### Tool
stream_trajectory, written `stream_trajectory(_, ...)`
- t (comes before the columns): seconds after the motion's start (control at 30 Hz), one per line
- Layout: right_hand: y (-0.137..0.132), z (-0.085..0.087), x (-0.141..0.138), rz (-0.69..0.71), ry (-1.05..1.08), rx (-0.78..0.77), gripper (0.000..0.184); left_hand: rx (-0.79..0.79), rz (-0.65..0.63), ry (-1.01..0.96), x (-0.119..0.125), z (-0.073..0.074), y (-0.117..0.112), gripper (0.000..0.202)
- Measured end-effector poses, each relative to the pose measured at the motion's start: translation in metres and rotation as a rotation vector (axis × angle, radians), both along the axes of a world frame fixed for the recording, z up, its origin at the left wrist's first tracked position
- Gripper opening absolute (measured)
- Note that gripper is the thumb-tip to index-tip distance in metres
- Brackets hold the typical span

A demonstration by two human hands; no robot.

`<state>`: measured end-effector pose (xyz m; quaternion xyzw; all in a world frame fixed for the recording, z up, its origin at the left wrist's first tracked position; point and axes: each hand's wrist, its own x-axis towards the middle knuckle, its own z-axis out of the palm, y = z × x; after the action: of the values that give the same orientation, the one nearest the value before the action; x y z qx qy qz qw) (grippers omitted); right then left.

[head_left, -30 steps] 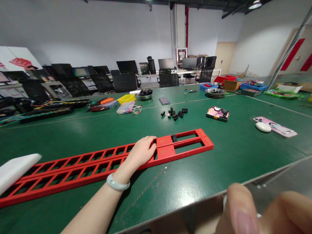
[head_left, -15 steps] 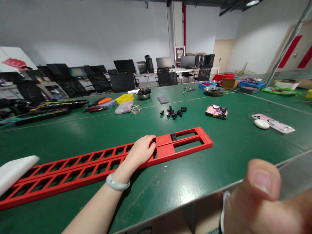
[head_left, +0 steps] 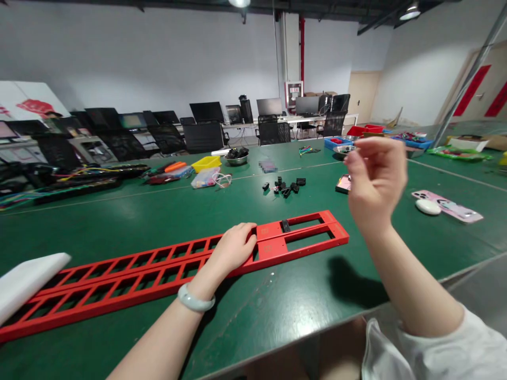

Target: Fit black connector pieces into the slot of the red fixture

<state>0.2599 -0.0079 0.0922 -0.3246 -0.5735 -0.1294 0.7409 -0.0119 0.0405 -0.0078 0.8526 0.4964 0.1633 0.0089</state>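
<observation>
My left hand lies over a pair of long red slotted frames, side by side, its fingers curled around their far edge. A small black block sits in the far frame, right of that hand. Over the right side of the table my right hand is raised, thumb and forefinger brought together in a pinch. Whatever may be between its fingertips is too small to make out. Several black parts lie scattered beyond the frames. Behind my right hand, a small pink-topped black box is partly hidden.
A white slab covers the frames' left end. A pink phone and a white oval object are at the right. Farther back stand a yellow tray, a metal bowl of black parts and a blue bin.
My right hand has moved from the lower right, close to the camera, up and forward over the table. My left hand stays on the red frames. The view has tilted slightly upward.
</observation>
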Motion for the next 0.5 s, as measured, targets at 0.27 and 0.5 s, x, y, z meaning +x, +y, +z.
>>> stream_trajectory(0.27, 0.160, -0.062, 0.023, -0.045, -0.732, -0.965, 0.016, -0.002, 0.016, 0.010, 0.000, 0.002, -0.002, 0.032)
stream_trajectory(0.5, 0.163, -0.085, -0.008, -0.034, -0.734, -1.051, 0.031, 0.003, 0.023, 0.015, -0.001, 0.002, -0.006, 0.031)
